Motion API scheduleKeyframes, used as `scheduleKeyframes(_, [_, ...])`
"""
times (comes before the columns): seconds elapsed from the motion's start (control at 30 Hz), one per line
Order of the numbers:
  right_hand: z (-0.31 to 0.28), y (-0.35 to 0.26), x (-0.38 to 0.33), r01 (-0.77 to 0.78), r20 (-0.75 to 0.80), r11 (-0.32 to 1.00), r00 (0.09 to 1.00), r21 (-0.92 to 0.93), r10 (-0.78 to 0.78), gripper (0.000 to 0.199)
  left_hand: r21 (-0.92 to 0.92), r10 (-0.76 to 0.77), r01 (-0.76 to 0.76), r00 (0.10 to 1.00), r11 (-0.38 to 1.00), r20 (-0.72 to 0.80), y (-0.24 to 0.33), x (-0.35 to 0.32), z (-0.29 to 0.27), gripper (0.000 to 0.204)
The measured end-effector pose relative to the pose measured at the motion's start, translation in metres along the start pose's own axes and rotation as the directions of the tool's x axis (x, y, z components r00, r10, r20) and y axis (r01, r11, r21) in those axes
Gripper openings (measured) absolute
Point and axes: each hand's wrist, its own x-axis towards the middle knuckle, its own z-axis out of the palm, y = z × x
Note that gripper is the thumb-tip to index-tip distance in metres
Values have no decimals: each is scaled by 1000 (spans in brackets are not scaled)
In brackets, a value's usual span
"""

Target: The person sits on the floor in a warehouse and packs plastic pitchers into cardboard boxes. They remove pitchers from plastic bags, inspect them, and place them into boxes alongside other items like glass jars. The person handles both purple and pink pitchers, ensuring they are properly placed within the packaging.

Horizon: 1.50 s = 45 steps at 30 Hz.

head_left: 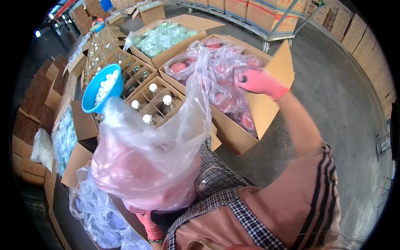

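A large clear plastic bag with pink contents bulges in front of my body, its loose mouth reaching up toward the boxes. My left hand, in a pink glove, supports the bag from below; its fingers are mostly hidden behind it. Over at the right, my right hand, also gloved in pink, is closed above an open carton of pink and red items in clear bags. What its curled fingers hold, if anything, I cannot make out. White-capped glass bottles stand in a divided carton beyond the bag.
A blue bowl of white caps rests on the bottle cartons. Behind are bagged green items in a carton. Bagged purple items lie near left. A trolley carries cartons at the back; stacked cartons line the right.
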Motion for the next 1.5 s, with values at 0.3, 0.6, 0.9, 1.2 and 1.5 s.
scheduleKeyframes(0.3, [47,141,-193,-657,346,733,656,-177,671,58,-62,-90,91,996,994,18,-16,-3,-15,55])
scheduleKeyframes(0.6, [162,174,-114,-709,500,619,693,338,520,27,72,11,-9,1000,997,-18,-12,-12,-21,47])
scheduleKeyframes(0.9, [173,208,79,-528,-137,803,805,277,577,34,83,-206,221,966,972,-157,4,-12,1,44])
scheduleKeyframes(1.2, [199,216,96,-591,213,782,805,198,554,41,112,-255,280,947,953,-196,9,-6,16,42])
scheduleKeyframes(1.5, [125,258,1,-681,-437,725,686,-103,582,47,93,-281,303,939,948,-197,5,-5,18,39])
